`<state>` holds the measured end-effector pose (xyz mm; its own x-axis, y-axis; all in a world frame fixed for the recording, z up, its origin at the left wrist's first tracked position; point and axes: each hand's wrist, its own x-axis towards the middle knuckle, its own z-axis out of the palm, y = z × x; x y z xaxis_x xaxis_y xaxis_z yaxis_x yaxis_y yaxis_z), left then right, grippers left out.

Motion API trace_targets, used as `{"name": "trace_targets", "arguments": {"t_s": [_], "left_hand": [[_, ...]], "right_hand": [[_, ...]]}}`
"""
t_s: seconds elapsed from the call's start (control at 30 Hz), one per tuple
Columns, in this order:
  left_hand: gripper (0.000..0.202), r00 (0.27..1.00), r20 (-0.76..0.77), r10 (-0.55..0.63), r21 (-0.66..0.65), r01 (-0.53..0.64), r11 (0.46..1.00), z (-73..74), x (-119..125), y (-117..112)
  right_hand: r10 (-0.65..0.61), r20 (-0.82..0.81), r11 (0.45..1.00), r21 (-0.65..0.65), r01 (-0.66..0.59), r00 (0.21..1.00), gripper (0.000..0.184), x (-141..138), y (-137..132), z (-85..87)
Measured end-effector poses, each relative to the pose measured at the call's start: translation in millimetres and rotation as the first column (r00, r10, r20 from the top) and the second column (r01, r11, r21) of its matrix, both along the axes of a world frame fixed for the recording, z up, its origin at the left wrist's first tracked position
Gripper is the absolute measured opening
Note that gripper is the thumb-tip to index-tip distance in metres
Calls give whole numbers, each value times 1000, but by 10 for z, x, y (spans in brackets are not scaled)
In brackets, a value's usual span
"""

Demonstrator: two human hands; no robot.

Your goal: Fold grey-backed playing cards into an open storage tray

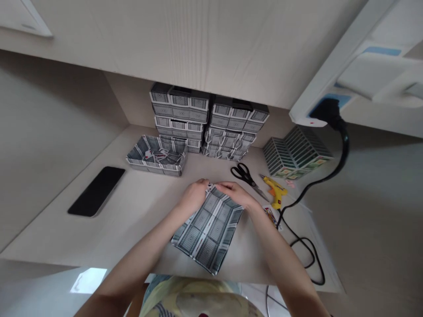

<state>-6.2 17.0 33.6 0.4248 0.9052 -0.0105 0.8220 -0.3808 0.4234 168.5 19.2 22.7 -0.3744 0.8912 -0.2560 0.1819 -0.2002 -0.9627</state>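
Card tray point(208, 229) far edge pinched by left hand point(194, 196) and right hand point(236, 193).

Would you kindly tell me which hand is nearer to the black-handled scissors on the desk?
The right hand: it lies just below-left of the black-handled scissors, apart from them. The left hand is farther left.

Home craft corner, likely desk nook. Pale wood-grain table point(139, 207) set under overhanging cabinet point(205, 48), top of frame. Hobby gear at centre right: scissors point(248, 177), yellow glue gun point(276, 192), stacked handmade card boxes point(206, 123). Phone point(97, 190) at left.
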Motion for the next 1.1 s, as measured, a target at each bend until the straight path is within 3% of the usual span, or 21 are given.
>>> {"name": "trace_targets", "arguments": {"t_s": [0.2,0.43,0.73,0.93,1.1], "left_hand": [[24,996,-77,-49,42,52,998,-67,18,4],[27,992,-90,-89,1,90,996,-67,32,15],[27,981,-137,-140,-7,140,990,-11,-4,-26],[26,967,-217,-132,16,138,990,-67,31,-49],[27,975,-166,-145,10,149,989,-57,23,-24]], "right_hand": [[-14,37,1000,8,14,999,39,9,0,-12],[-59,62,998,-6,60,996,39,28,-23,-91],[-33,55,999,31,31,998,38,14,-27,-113],[-17,74,997,71,11,997,36,16,-34,-115],[9,71,997,78,-15,997,35,20,-45,-115]]}}
